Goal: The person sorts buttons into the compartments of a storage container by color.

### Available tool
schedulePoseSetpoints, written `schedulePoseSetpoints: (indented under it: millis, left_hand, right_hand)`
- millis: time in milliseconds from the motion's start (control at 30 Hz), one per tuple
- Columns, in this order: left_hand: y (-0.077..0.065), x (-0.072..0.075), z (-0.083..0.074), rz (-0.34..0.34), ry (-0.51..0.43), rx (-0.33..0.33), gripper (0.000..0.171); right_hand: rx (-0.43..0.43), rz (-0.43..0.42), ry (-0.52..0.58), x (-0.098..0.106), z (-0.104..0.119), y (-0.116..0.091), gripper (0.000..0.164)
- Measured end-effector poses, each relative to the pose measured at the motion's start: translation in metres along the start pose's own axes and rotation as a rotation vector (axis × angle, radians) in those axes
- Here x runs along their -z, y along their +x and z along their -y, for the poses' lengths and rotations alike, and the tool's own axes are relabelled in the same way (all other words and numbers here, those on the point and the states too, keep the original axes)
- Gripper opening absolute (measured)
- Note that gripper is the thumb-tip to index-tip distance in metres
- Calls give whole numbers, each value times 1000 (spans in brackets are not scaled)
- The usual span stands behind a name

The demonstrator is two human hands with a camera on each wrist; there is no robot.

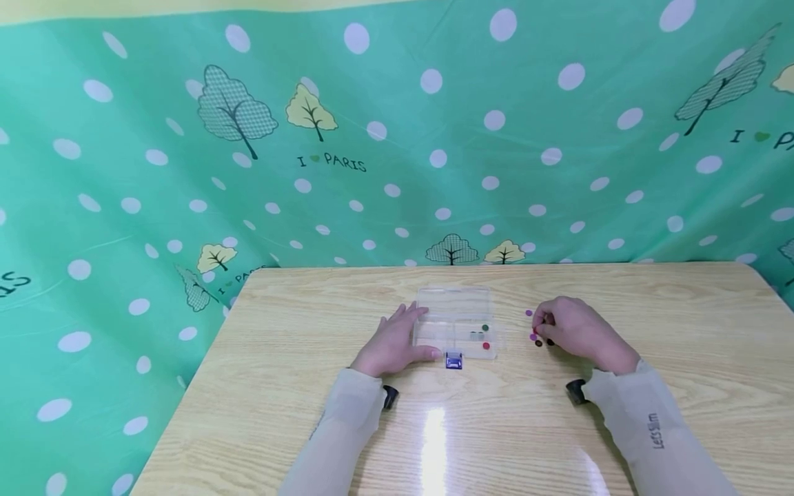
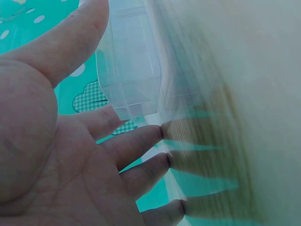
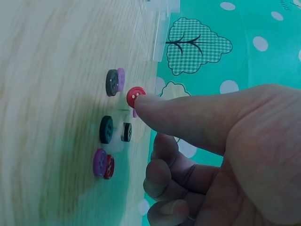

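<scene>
A clear plastic box (image 1: 434, 335) with dividers lies with its lid (image 1: 453, 300) folded back. Inside its right part are a dark green button (image 1: 485, 328) and a red button (image 1: 486, 346). My left hand (image 1: 392, 346) rests at the box's left end, thumb by the near edge; in the left wrist view its other fingers (image 2: 136, 146) are spread, tips on the table. Between thumb and fingertip my right hand (image 1: 573, 331) pinches another red button (image 3: 135, 96). Beneath it lie loose buttons: black (image 3: 112, 83), purple (image 3: 99, 163), dark green (image 3: 106, 129) and dark red (image 3: 109, 167).
A blue clasp (image 1: 454, 361) sticks out from the box's near edge. The pale wooden table (image 1: 298, 386) reaches back to a green dotted curtain (image 1: 397, 138). One purple button (image 1: 528, 313) lies between the box and the right hand.
</scene>
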State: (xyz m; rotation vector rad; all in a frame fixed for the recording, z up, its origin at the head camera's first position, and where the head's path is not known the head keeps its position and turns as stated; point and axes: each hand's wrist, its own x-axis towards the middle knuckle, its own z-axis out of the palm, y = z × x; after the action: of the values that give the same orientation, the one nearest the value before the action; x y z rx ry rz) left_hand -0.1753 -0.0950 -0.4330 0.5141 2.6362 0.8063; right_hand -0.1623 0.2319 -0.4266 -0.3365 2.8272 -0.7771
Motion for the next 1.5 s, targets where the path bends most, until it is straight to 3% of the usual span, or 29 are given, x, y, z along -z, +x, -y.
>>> schedulePoseSetpoints:
  millis: [1500]
  left_hand:
    - [1, 0, 0, 8, 2, 5, 89]
  right_hand:
    - [32, -72, -20, 0, 32, 0, 14]
